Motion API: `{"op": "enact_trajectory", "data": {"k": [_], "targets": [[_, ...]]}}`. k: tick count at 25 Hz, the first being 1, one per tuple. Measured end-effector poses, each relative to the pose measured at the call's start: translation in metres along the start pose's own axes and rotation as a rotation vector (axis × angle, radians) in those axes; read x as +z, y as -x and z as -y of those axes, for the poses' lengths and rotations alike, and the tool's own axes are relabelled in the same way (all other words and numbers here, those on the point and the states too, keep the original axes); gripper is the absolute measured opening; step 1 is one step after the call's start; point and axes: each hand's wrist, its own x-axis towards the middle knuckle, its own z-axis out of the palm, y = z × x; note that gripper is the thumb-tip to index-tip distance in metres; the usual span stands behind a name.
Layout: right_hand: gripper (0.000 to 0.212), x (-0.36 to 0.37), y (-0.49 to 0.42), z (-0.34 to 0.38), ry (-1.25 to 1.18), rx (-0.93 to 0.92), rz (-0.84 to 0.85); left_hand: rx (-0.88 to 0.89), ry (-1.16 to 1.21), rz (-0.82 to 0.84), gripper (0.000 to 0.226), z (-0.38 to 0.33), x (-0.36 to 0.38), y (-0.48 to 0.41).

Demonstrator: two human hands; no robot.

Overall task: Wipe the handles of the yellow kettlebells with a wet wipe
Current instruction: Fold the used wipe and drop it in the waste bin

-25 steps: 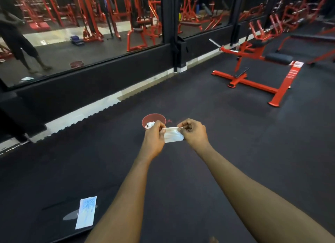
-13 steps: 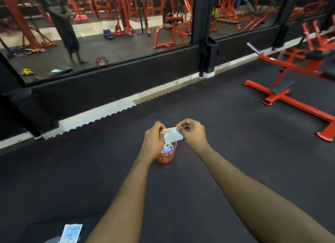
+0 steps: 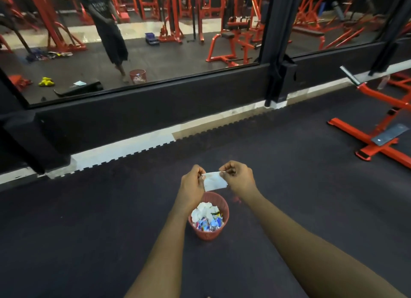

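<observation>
Both hands are pinching a white wipe above the red basket on the floor: left hand gripping its left end, right hand its top right corner.

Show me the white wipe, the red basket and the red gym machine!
white wipe (image 3: 214,182): head view, middle of the sheet.
red basket (image 3: 208,235): head view, front wall below the rubbish.
red gym machine (image 3: 349,128): head view, floor bar of its frame.
</observation>
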Motion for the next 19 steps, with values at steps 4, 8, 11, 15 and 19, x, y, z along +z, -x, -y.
{"op": "enact_trajectory", "data": {"k": [4, 8, 11, 15, 19], "targets": [[0.014, 0.014, -0.072, -0.019, 0.006, 0.090, 0.054, -0.084, 0.008, 0.028, 0.012, 0.021, 0.016, -0.061], [0.015, 0.031, -0.130, -0.050, -0.002, 0.135, 0.157, -0.207, 0.022, 0.004, 0.017, 0.045, 0.042, -0.107], [0.013, 0.032, -0.173, -0.071, -0.015, 0.136, 0.220, -0.274, 0.036, -0.007, 0.024, 0.055, 0.067, -0.134], [0.015, 0.031, -0.224, -0.093, 0.027, 0.129, 0.343, -0.360, 0.016, -0.036, 0.020, 0.056, 0.096, -0.163], [0.016, 0.051, -0.253, -0.130, 0.086, 0.183, 0.463, -0.553, 0.016, -0.035, 0.014, 0.079, 0.124, -0.177]]}}
